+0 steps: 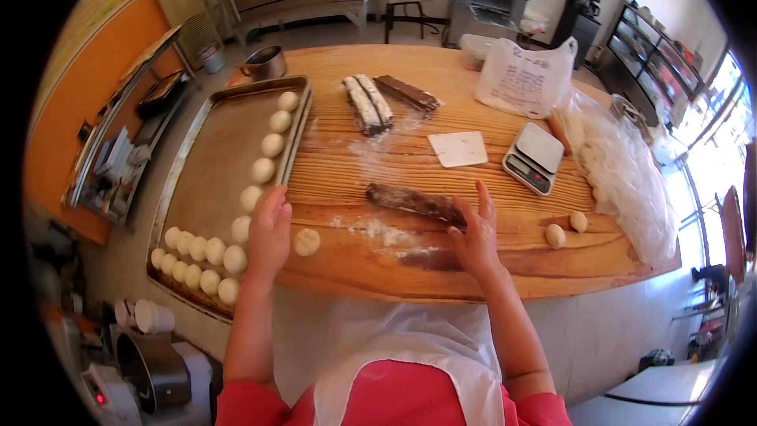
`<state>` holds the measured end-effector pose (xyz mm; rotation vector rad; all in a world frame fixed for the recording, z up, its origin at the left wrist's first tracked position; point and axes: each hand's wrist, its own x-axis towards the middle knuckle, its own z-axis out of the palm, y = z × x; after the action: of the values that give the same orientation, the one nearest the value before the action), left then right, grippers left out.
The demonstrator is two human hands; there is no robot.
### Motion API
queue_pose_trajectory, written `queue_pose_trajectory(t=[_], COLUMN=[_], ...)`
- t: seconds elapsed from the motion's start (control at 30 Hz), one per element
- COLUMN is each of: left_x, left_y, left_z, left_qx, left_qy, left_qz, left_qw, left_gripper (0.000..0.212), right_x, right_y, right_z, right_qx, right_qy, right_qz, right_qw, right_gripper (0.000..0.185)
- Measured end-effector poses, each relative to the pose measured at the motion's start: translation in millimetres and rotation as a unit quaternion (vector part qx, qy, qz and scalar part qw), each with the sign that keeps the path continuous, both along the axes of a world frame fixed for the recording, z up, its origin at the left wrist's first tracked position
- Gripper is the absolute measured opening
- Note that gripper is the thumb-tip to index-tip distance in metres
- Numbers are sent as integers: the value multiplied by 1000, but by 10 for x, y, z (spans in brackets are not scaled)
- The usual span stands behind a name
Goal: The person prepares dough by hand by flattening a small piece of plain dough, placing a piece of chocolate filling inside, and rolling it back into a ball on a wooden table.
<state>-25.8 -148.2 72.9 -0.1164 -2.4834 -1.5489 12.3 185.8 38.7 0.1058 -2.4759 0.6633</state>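
Observation:
On the wooden table lies a dark floured roll (414, 201); the fingers of my right hand (476, 231) are spread at its right end, and whether they touch it I cannot tell. My left hand (270, 228) is by the right rim of a baking tray (183, 154), between dough balls on the tray and a flattened dough round (307, 242) on the wood. What its far side touches is hidden. Dough balls (262, 170) line the tray's right side and near end. Two small dough balls (555, 236) lie to the right of my right hand.
Farther back lie a floured dark block (368, 104), a brown strip (407, 93) and a white scraper (458, 149). At the right are a digital scale (534, 157), a white plastic bag (526, 78) and clear plastic (627, 171) over dough. A metal pot (265, 63) stands behind the tray.

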Motion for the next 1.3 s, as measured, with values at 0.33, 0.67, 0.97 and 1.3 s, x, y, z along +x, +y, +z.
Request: queue_pose_trajectory(t=[0.33, 0.67, 0.97, 1.3], left_x=[190, 445, 466, 351], left_y=[38, 749, 1119, 916], left_z=[-507, -470, -329, -410], left_qx=[-319, 157, 28, 265], left_qy=[-40, -77, -169, -75], left_qz=[63, -80, -226, -88], left_qw=[945, 981, 959, 957], left_gripper=[25, 24, 30, 24], right_x=[165, 172, 305, -262], right_y=[-453, -1006, -473, 349], right_z=[15, -218, -12, -348], right_qx=[-33, -537, -252, -9], right_qy=[-7, -286, -231, -105], right_qz=[200, 223, 213, 102], right_qw=[979, 762, 915, 989], right_gripper=[32, 26, 36, 55])
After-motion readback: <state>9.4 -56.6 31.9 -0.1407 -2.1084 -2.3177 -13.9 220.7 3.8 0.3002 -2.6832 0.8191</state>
